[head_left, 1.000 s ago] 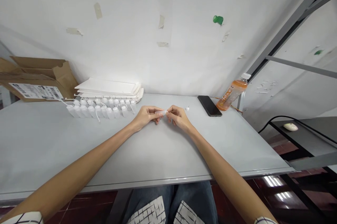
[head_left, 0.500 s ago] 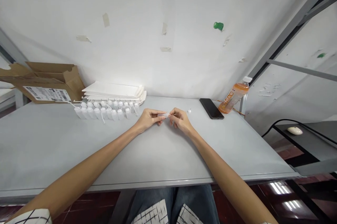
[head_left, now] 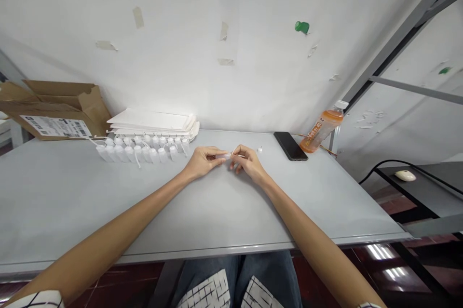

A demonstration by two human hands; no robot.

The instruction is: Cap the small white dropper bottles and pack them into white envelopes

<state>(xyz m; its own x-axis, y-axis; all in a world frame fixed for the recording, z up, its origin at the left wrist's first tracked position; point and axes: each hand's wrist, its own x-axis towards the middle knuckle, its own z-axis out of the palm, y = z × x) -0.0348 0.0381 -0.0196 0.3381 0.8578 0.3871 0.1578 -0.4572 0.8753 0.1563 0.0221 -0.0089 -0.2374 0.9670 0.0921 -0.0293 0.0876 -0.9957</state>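
Observation:
Both of my hands meet over the middle of the grey table [head_left: 217, 211]. My left hand [head_left: 201, 160] pinches one end of a small clear plastic bottle [head_left: 223, 155], and my right hand [head_left: 246, 162] pinches its other end, fingers closed. A tiny white cap [head_left: 259, 150] lies on the table just right of my right hand. Two rows of several small white bottles [head_left: 141, 148] stand to the left, beyond my left hand.
A stack of white trays [head_left: 154, 121] sits against the wall behind the bottle rows. An open cardboard box [head_left: 54, 108] is at far left. A black phone [head_left: 290, 145] and an orange drink bottle [head_left: 321, 127] lie at right. A side desk holds a white mouse [head_left: 405, 175].
My hands stay pinched on the small bottle in the same spot; only the head camera has shifted slightly.

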